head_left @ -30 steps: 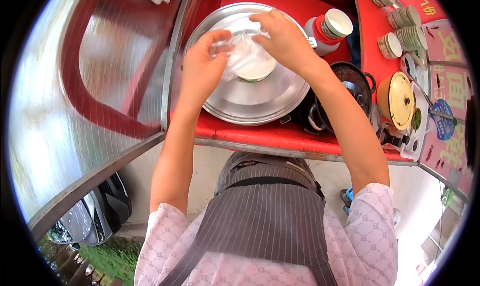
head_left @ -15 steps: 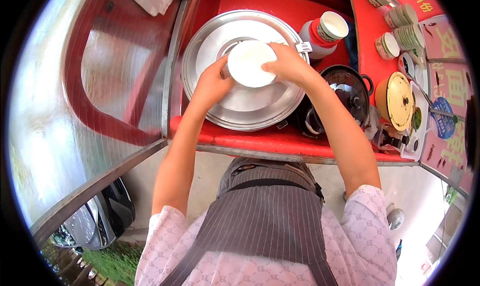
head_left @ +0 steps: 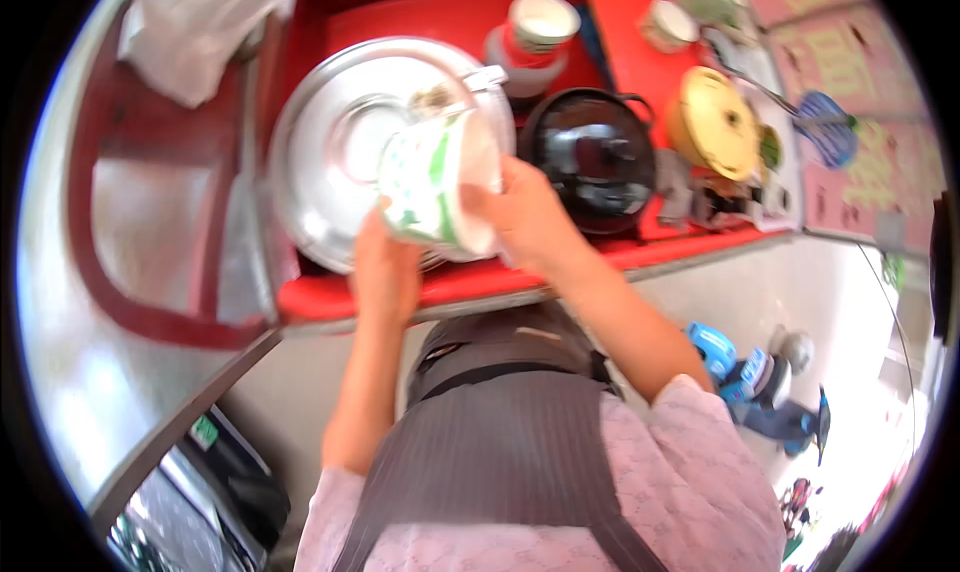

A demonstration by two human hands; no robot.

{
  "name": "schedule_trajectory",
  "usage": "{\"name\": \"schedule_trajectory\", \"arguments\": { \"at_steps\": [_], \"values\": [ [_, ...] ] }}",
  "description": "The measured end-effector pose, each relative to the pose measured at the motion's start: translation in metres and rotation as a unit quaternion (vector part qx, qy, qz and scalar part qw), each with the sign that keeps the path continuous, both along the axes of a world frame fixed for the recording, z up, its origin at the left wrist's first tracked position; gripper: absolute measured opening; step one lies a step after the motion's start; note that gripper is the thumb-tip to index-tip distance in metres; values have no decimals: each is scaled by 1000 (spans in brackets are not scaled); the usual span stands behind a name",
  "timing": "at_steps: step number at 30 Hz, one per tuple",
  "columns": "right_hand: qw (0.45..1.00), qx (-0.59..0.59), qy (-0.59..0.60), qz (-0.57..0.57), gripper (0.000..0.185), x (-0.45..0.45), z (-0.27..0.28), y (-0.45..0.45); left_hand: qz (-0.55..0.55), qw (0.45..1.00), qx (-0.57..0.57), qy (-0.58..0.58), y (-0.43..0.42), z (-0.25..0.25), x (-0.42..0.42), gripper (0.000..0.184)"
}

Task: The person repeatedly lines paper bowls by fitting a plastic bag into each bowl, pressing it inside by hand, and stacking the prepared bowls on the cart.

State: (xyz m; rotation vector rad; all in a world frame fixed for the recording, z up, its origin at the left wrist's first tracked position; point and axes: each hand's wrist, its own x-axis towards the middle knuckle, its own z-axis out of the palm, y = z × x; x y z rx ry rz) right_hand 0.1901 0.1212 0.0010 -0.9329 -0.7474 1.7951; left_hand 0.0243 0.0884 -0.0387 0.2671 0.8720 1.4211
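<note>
A white paper bowl with green markings (head_left: 425, 187) is held tilted on its side above the front part of a round metal lid (head_left: 325, 172), its wide end toward the right. My right hand (head_left: 525, 217) grips the bowl at that wide end, fingers partly hidden behind it. Below the bowl's left side is my left hand (head_left: 385, 262), its fingers against the bowl's lower edge and blurred by motion. A small brownish patch shows on or above the lid beyond the bowl, too blurred to make out.
Right of the lid stands a black pot (head_left: 590, 157), then a yellow lidded pot (head_left: 718, 127). Behind are a red and white container (head_left: 525, 62) topped by bowls and another paper bowl (head_left: 670, 27). A plastic bag (head_left: 195, 27) hangs upper left. Something blue (head_left: 712, 350) is lower right.
The bowl, level between both hands before, is now tipped sideways and nearer my body. Both hands have come down with it. The view has shifted toward the right, and blue objects have appeared lower right.
</note>
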Motion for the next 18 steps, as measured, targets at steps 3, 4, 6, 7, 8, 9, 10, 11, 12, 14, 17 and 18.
{"name": "schedule_trajectory", "arguments": {
  "at_steps": [3,4,6,7,8,9,10,11,12,14,17,18],
  "values": [
    [952,70,-286,-86,36,30,1,-19,-6,972,71,225,-30,14,9,46],
    [943,92,-296,-125,35,33,4,-28,-28,964,69,255,-38,22,24,62],
    [889,108,-410,-175,37,39,-8,-45,-81,954,170,232,-53,8,49,99],
    [889,112,-406,-182,39,40,-5,-56,-83,944,125,294,-57,-4,55,92],
    [902,108,-368,-199,44,41,-4,-64,-92,938,95,321,-49,-4,63,83],
    [915,110,-322,-216,50,43,-2,-73,-102,930,65,346,-41,-3,71,74],
    [933,111,-258,-227,56,44,8,-83,-66,962,28,264,-34,-5,82,62],
    [947,120,-188,-232,62,44,17,-93,-110,978,107,140,-27,-18,78,64],
    [969,72,-138,-191,65,54,35,-105,-125,990,44,52,-22,5,85,65],
    [977,56,-101,-177,62,66,46,-122,-163,980,-30,-110,-11,26,94,70],
    [961,109,-127,-220,52,80,29,-138,-228,947,-124,-188,-7,42,98,74],
    [956,118,-139,-230,48,91,22,-141,-246,964,-42,-95,-15,20,101,71]
  ]
}}
